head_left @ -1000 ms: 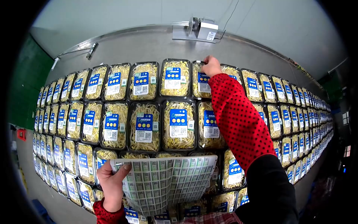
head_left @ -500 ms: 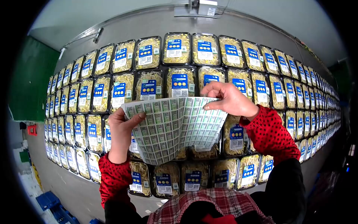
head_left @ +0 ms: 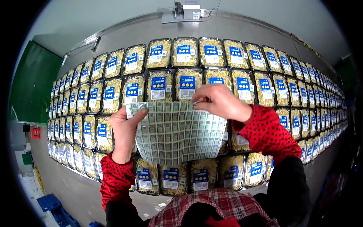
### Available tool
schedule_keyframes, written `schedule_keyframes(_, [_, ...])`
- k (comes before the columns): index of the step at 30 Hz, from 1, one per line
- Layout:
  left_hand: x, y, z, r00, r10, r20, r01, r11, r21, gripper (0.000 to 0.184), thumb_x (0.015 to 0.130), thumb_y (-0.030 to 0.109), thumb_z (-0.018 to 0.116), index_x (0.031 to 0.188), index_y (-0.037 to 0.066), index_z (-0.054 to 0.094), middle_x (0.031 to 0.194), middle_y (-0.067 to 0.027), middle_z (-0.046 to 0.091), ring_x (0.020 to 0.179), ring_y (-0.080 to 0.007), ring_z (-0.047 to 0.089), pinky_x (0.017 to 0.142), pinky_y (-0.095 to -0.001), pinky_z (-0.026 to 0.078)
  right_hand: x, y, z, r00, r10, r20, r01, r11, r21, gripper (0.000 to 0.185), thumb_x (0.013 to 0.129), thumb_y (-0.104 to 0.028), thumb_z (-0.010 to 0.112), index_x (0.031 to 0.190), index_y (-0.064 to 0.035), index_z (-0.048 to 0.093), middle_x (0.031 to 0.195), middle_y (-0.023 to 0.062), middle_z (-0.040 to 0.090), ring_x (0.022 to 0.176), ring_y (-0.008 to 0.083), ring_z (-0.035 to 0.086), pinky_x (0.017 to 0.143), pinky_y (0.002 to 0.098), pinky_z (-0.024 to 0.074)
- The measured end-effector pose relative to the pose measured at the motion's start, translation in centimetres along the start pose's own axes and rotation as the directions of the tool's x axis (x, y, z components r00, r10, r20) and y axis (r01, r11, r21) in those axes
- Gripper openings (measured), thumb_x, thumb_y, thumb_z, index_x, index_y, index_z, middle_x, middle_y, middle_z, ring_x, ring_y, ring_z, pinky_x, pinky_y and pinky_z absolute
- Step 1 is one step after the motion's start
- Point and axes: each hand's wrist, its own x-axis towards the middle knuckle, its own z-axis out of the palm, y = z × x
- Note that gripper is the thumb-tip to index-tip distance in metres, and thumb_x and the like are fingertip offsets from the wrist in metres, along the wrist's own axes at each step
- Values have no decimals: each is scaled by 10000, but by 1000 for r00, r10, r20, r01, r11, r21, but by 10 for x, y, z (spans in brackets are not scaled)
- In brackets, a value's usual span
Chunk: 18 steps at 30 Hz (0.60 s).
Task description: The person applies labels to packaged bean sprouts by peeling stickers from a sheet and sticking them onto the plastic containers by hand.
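A sheet of small green-and-white QR-code stickers [head_left: 177,132] is spread in front of me, above rows of packed trays. My left hand [head_left: 124,128] grips its upper left corner, the thumb lying on top. At the sheet's top edge, right of its middle, my right hand [head_left: 221,102] is closed with thumb and fingertips pinched together. Whether a single sticker is between those fingertips is too small to tell. Just beyond the sheet sits a black tray of bean sprouts [head_left: 181,73] with a blue-and-white label. The sheet hides several trays under it.
Black trays of bean sprouts [head_left: 185,51] stand in close rows across the metal table [head_left: 132,36], many bearing a small green sticker. A grey device [head_left: 191,12] is at the table's far edge. Blue crates [head_left: 53,206] lie at the lower left, and a red object [head_left: 35,133] is at the left.
My right hand has moved left along the sheet's top edge. The sheet now hangs flatter and more level. The view has shifted slightly, so the trays appear displaced.
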Motion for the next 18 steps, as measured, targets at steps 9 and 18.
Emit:
schedule_keyframes(9, [20, -25, 34, 979, -202, -40, 197, 976, -90, 98, 776, -11, 697, 873, -15, 707, 788, -46, 694, 646, -89, 608, 618, -233, 472, -23, 36, 22, 915, -298, -272, 141, 868, -476, 105, 666, -99, 649, 763, -129, 621, 724, 14, 535, 664, 202, 560, 509, 321, 456])
schedule_keyframes(18, [47, -67, 0, 943, -279, -180, 252, 954, -161, 150, 776, -28, 683, 922, -57, 678, 841, -98, 692, 684, -140, 636, 649, -263, 494, 59, 138, -18, 748, 607, -271, -249, 633, 733, 107, 797, -114, 670, 792, -11, 645, 674, 28, 608, 497, 88, 498, 426, 238, 385])
